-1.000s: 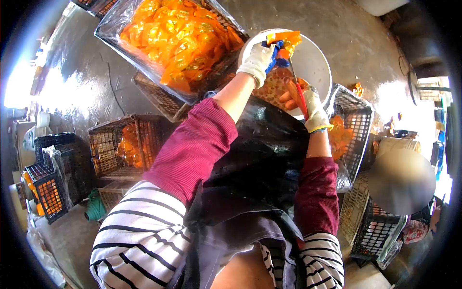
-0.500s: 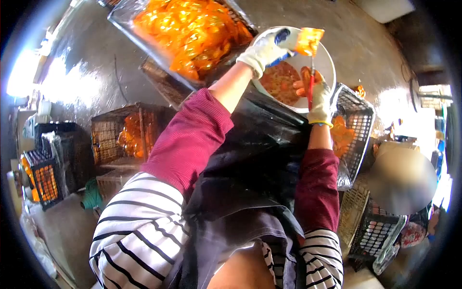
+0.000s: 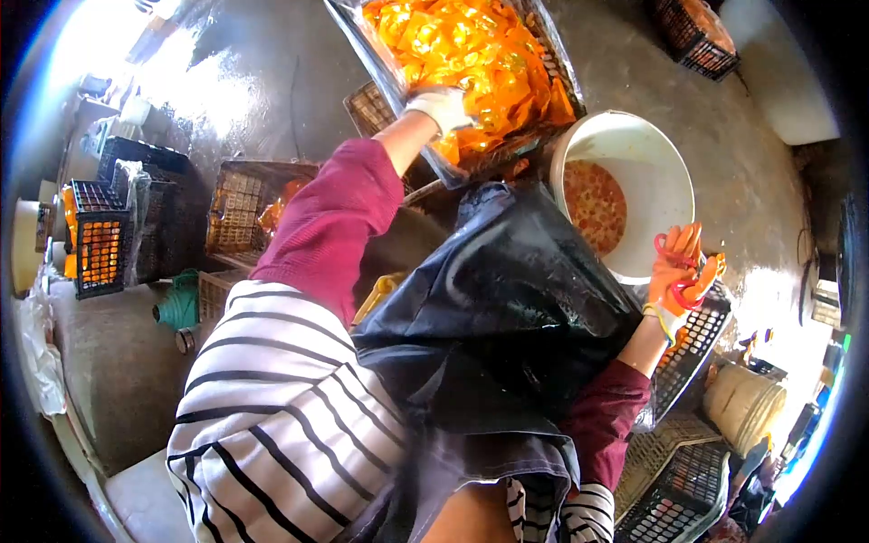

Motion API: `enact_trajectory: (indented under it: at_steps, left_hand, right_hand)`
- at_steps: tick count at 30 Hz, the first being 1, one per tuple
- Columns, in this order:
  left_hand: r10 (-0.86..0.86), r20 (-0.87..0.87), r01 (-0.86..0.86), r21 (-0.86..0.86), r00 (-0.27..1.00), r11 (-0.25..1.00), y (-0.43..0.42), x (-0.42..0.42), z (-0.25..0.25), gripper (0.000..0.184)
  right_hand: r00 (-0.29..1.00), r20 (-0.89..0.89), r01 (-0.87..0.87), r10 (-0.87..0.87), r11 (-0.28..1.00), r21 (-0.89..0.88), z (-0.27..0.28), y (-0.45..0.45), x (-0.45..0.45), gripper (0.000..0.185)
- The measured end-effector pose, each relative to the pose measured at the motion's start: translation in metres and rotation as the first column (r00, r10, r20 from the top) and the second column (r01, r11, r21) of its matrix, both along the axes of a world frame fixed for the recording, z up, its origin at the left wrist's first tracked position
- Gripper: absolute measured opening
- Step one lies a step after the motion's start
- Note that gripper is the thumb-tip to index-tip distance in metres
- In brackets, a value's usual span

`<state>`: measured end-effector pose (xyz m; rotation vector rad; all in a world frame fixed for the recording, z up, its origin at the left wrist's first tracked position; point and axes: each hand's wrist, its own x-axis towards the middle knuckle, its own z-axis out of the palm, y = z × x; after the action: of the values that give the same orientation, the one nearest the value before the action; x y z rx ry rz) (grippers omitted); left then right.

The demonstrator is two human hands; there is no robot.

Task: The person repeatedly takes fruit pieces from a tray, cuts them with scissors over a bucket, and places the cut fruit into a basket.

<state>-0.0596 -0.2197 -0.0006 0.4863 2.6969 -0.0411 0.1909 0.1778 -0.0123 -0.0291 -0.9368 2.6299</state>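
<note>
Left hand (image 3: 442, 110): white-gloved, over the near left edge of the lined crate (image 3: 373, 54), against orange packets; fingertips hidden, so its grip cannot be told.
Orange packets (image 3: 480, 59): shiny, heaped across the crate.
White bucket (image 3: 659, 167): beside the crate's near right corner, reddish pieces (image 3: 594, 206) inside.
Right hand (image 3: 675, 276): fingers loosely curled about a red handle (image 3: 680, 293), by the bucket's rim.

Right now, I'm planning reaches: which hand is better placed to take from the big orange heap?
Likely the left hand: it's at the orange heap; the right hand, across the white bucket, holds a red-handled tool.
</note>
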Motion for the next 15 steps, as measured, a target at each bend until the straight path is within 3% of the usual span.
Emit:
enact_trajectory:
  at_steps: [1, 3, 6, 8, 9, 11, 12, 13, 14, 15]
  left_hand:
    - [0.003, -0.026, -0.004, -0.06, 1.0, 0.998, 0.005, 0.002, -0.013, 0.055]
    - [0.011, -0.034, -0.014, -0.069, 0.999, 0.998, 0.009, -0.002, -0.031, 0.054]
    - [0.039, 0.108, -0.042, 0.027, 0.993, 0.999, 0.01, -0.004, -0.035, 0.055]
    - [-0.019, 0.115, 0.01, 0.073, 0.993, 0.997, 0.007, -0.022, -0.041, 0.062]
    - [0.033, -0.019, -0.029, 0.172, 0.999, 0.985, 0.004, -0.031, -0.068, 0.06]
    - [0.197, 0.081, -0.208, 0.156, 0.977, 0.966, 0.018, -0.009, -0.026, 0.048]
    - [0.251, 0.092, -0.261, 0.112, 0.964, 0.959, 0.027, 0.002, -0.007, 0.042]
    - [0.206, 0.056, -0.21, 0.075, 0.977, 0.975, 0.03, -0.003, -0.021, 0.038]
    - [0.269, -0.111, -0.257, 0.11, 0.957, 0.96, 0.035, -0.006, -0.042, 0.036]
    - [0.308, -0.058, -0.299, 0.122, 0.95, 0.946, 0.041, -0.003, -0.034, 0.033]
  right_hand:
    - [0.993, -0.1, -0.061, 0.061, 0.998, 0.004, 0.002, -0.008, -0.003, 0.062]
    - [0.979, -0.09, -0.194, 0.182, 0.97, -0.147, 0.013, -0.011, -0.009, 0.054]
    - [0.979, 0.028, -0.196, 0.204, 0.966, -0.17, 0.008, -0.009, -0.014, 0.051]
    - [0.973, 0.032, -0.226, 0.227, 0.974, -0.032, 0.015, -0.019, -0.019, 0.046]
    - [0.971, 0.034, -0.237, 0.236, 0.971, 0.038, 0.019, -0.025, -0.022, 0.045]
    - [0.97, 0.031, -0.244, 0.243, 0.969, 0.047, 0.02, -0.027, -0.025, 0.043]
    - [0.975, 0.04, -0.221, 0.219, 0.974, 0.05, 0.027, -0.036, -0.023, 0.042]
    - [0.98, 0.05, -0.197, 0.195, 0.979, 0.053, 0.037, -0.046, -0.022, 0.041]
    - [0.986, 0.162, -0.057, 0.049, 0.997, 0.045, 0.042, -0.053, -0.014, 0.04]
    - [0.974, 0.221, 0.048, -0.052, 0.998, 0.027, 0.04, -0.056, -0.01, 0.039]
